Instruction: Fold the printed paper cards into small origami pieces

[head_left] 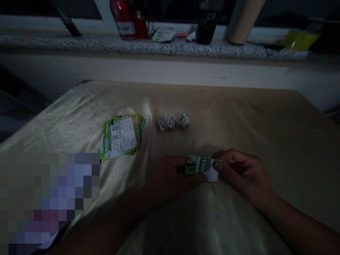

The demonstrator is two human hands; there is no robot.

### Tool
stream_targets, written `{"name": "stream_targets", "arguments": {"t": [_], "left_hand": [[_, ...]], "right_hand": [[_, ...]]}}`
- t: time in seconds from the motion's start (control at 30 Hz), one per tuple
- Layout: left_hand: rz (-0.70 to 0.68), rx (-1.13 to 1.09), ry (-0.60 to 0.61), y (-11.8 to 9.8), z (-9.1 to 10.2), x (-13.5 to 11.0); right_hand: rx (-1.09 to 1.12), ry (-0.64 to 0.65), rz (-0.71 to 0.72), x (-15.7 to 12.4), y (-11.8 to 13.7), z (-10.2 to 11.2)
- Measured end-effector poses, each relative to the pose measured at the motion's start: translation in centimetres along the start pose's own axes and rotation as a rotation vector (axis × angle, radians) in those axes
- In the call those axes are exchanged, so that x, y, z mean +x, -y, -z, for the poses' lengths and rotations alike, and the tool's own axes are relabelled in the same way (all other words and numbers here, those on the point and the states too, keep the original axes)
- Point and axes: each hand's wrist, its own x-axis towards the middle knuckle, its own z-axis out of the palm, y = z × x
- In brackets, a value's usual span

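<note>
Between my two hands is a small folded paper leaflet (198, 165), printed green with a white part at its right end. My left hand (172, 173) is closed on its left side, thumb along the lower edge. The fingers and thumb of my right hand (243, 171) pinch its right end. Beyond my hands, several small folded paper pieces (172, 121) stand in a row on the cloth. To the left lies a stack of flat green printed leaflets (120, 136).
A pale, wrinkled cloth (239, 120) covers the table. On the speckled sill (92, 44) behind stand a red can (123, 19), a red lighter (141, 26), a dark cup (206, 26) and a cardboard tube (244, 21). A yellow packet (299, 39) lies farther right. The lower left is pixelated.
</note>
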Motion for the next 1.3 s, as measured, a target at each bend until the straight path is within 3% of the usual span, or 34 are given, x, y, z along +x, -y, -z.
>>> {"name": "stream_targets", "arguments": {"t": [0.17, 0.4, 0.53, 0.7, 0.87, 0.97, 1.13, 1.2, 1.3], "left_hand": [[0.020, -0.050, -0.052, -0.1, -0.2, 0.1], [-0.050, -0.002, -0.112, 0.0, 0.1, -0.1], [-0.104, 0.014, -0.181, 0.3, -0.1, -0.1], [-0.099, 0.024, -0.118, 0.6, -0.3, 0.1], [-0.091, 0.109, -0.147, 0.4, -0.3, 0.1], [-0.073, 0.168, -0.224, 0.0, 0.1, 0.3], [-0.124, 0.251, -0.534, -0.6, 2.5, 0.9], [-0.183, 0.215, -0.590, -0.7, 3.2, 1.1], [-0.195, 0.162, -0.538, -0.7, 3.1, 1.2]], "right_hand": [[0.146, 0.005, -0.071, 0.4, -0.1, -0.1], [0.140, 0.095, -0.051, 0.4, -0.5, -0.1], [0.114, 0.181, -0.013, 0.1, -0.9, -0.2], [0.033, 0.243, 0.076, 0.1, -0.8, -0.7], [-0.052, 0.243, 0.141, 0.3, -0.3, -0.8], [-0.064, 0.226, 0.115, 0.3, -0.2, -0.7], [-0.001, 0.139, 0.014, 0.2, -0.2, -0.2], [0.019, 0.109, -0.008, 0.3, -0.2, 0.1], [0.049, 0.076, -0.025, 0.4, -0.3, 0.3]]}}
